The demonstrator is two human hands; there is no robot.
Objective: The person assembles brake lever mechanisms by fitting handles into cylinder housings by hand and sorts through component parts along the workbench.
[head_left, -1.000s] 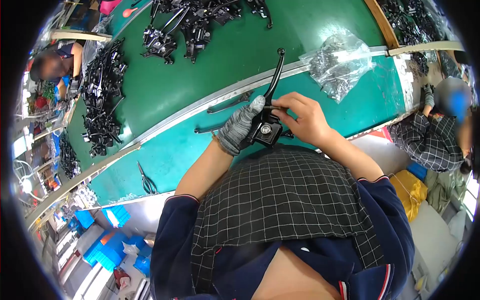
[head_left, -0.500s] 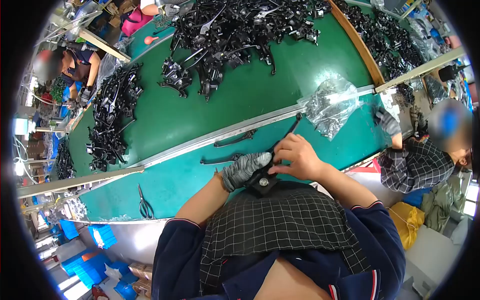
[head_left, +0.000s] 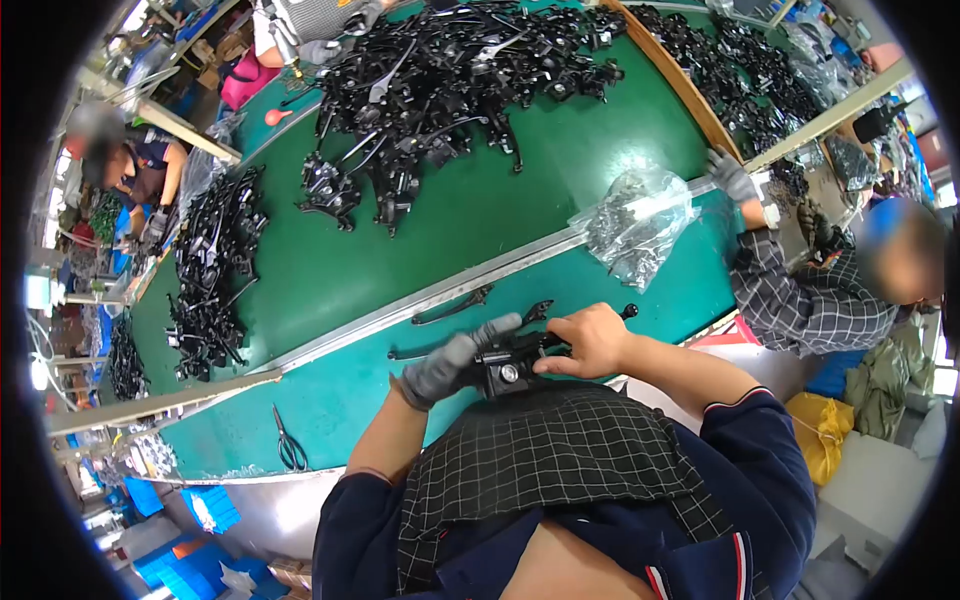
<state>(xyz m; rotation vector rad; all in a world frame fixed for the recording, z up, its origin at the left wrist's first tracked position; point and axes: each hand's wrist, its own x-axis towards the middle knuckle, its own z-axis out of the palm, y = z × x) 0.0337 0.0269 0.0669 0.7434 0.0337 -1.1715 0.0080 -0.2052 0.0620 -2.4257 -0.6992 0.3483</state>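
My gloved left hand [head_left: 447,371] is wrapped around a black brake lever assembly [head_left: 507,374] close to my apron. A round silvery fitting shows on its near face. My bare right hand [head_left: 592,342] grips the assembly from the other side, thumb and fingers closed on it. Past those knuckles sticks out a black ball-ended lever tip [head_left: 629,311]; its link to the assembly is hidden by the hand. Left of my hands on the teal table lies a loose black lever [head_left: 452,306], with another one partly behind my glove. A small black piece [head_left: 541,310] shows just beyond my hands.
A large heap of black lever assemblies [head_left: 440,95] covers the far green surface, with a second heap [head_left: 215,270] at left. A metal rail [head_left: 400,318] crosses the table. Scissors [head_left: 289,445] lie front left, a clear plastic bag [head_left: 640,225] at right. Co-workers sit both sides.
The assembly has been turned, its lever swinging from pointing away to pointing right. My left fingers have loosened and stretched somewhat. The right-hand co-worker's gloved hand has moved to the wooden divider.
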